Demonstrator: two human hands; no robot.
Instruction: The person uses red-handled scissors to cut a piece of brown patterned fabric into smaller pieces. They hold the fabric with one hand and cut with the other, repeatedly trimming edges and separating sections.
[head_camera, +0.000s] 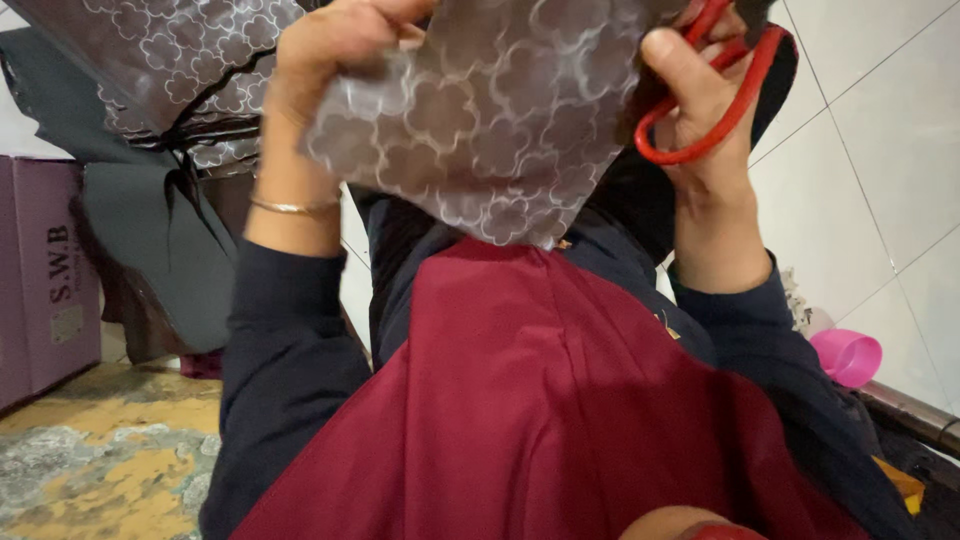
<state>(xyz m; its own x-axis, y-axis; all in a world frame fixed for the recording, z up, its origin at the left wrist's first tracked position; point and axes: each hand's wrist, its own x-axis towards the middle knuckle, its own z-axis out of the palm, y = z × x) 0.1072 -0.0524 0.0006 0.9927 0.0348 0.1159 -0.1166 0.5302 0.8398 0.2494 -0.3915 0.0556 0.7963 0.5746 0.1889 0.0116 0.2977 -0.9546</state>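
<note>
Patterned fabric (480, 120) between both hands (scissors (710, 90) seemingly right).

Pale square tiles (880, 140) with thin dark grout lines fill the right side, running at a slant. At the lower left lies a worn floor (110, 460), mottled yellow and grey. 1 purple cardboard box (40, 290) stands on it at the left edge. Behind the box, dark grey sheets (150, 250) lean upright. At the right, 1 pink plastic cup (848, 356) lies tipped beside a dark metal rail (915, 412). The light is soft and even.
</note>
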